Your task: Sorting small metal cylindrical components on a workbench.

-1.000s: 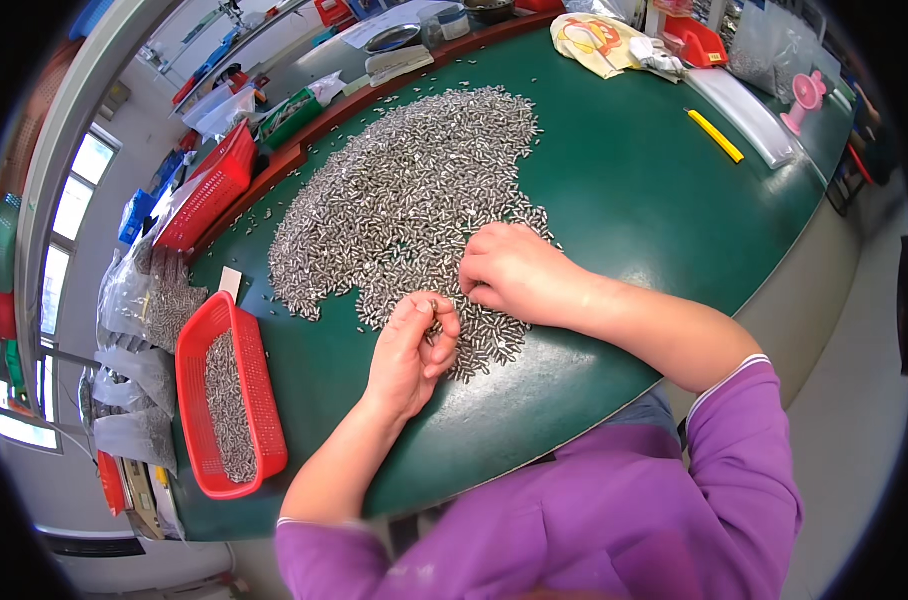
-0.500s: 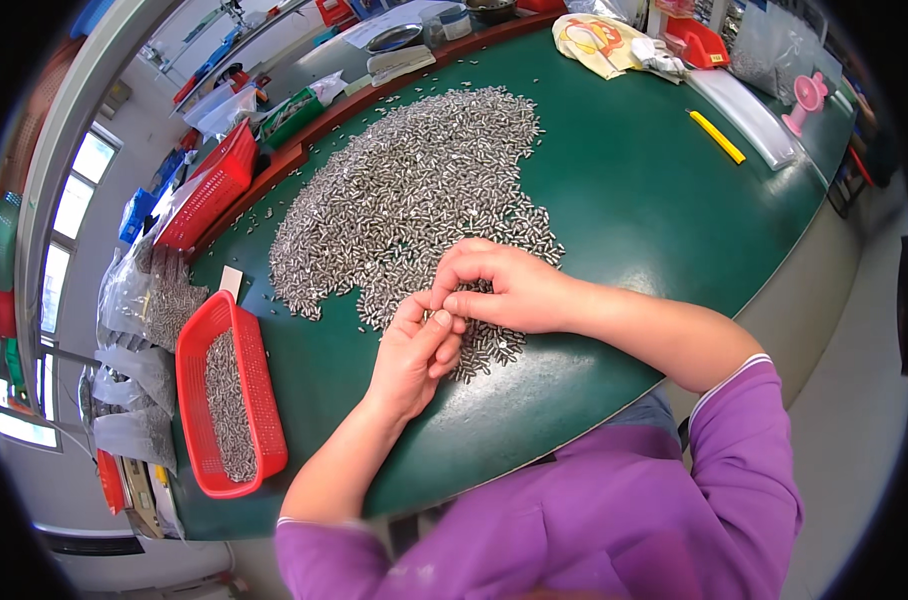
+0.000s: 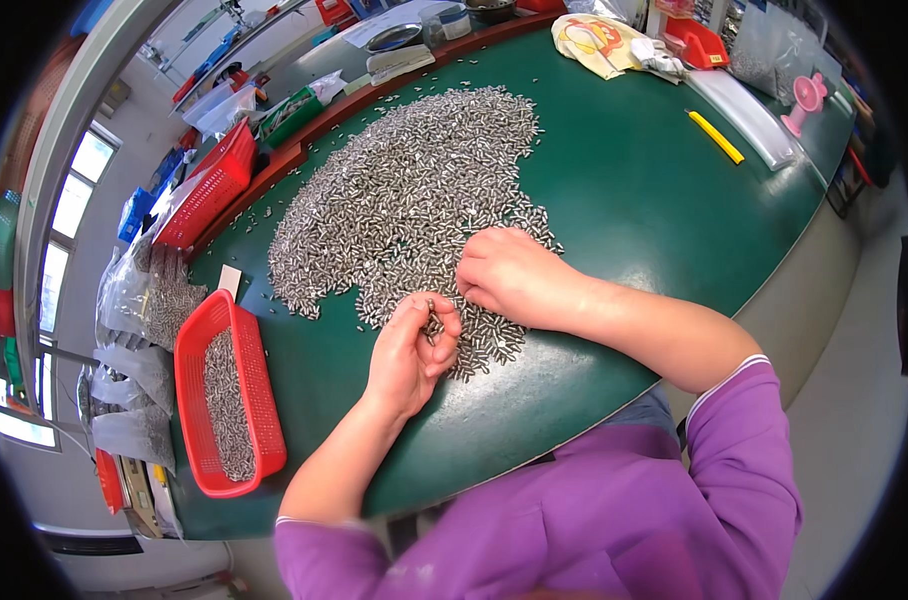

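Clear bags (image 3: 134, 300): at the far left table edge, stuffed with the same small metal parts; a stock kept out of the working patch, by the look of it.
Red tray (image 3: 196, 400): long and shallow, just left of the hands; a grey heap of parts lies inside; placed within easy reach of the left arm, probably so pieces can drop in without a stretch.
Left hand (image 3: 411, 352): rests on the green table (image 3: 654, 200) at the near rim of the heap; fingers curled in, thumb and fingertips pinched narrow on a few small metal pins (image 3: 433, 322); how many, cannot tell.
Pile of metal pins (image 3: 404, 200): wide loose spread over the table middle, thinning toward the near edge where the hands work; spread flat, likely so single pieces show.
Right hand (image 3: 509, 275): palm down on the near fringe of the pile, touching the left fingertips; fingers bent over pins, whether gripping any is hidden.
Far right: yellow stick (image 3: 716, 137), small pink fan (image 3: 806, 100), long clear tray (image 3: 744, 115); all well apart from the hands.
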Demonstrator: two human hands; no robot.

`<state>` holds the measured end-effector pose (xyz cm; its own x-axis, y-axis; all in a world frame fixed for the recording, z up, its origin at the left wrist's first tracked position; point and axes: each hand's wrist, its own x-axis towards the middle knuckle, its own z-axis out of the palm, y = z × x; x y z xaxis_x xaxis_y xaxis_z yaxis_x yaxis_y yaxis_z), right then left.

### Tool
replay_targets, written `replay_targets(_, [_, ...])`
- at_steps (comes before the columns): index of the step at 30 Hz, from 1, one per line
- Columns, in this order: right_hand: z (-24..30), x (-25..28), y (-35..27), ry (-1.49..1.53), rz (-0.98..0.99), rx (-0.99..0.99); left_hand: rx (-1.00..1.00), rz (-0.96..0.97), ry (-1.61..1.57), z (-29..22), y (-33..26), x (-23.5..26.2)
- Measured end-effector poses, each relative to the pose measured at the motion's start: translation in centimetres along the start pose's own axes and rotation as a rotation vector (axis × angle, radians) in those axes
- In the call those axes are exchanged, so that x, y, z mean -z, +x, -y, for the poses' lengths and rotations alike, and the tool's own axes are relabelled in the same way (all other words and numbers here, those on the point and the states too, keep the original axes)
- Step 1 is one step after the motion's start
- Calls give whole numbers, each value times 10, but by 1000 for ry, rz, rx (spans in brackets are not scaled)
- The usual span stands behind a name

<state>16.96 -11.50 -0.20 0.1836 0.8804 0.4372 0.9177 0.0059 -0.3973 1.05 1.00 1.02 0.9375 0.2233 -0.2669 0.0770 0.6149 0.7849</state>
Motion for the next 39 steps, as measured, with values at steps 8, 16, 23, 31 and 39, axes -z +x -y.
replay_targets(8, [0, 29, 0, -96, 84, -49, -41, 13, -41, 0, 0, 5])
replay_targets(16, [-3, 13, 1, -52, 41, -50, -32, 47, -39, 0, -1, 2])
replay_targets(23, [-3, 21, 2, -13, 39, -94, -16, 56, -15, 0, -2, 1])
replay_targets(31, [-6, 13, 1, -65, 44, -64, -5, 56, -17, 1, -1, -1])
replay_targets(39, [2, 13, 11, 169, -220, -4, -9, 49, 2, 3, -1, -1])
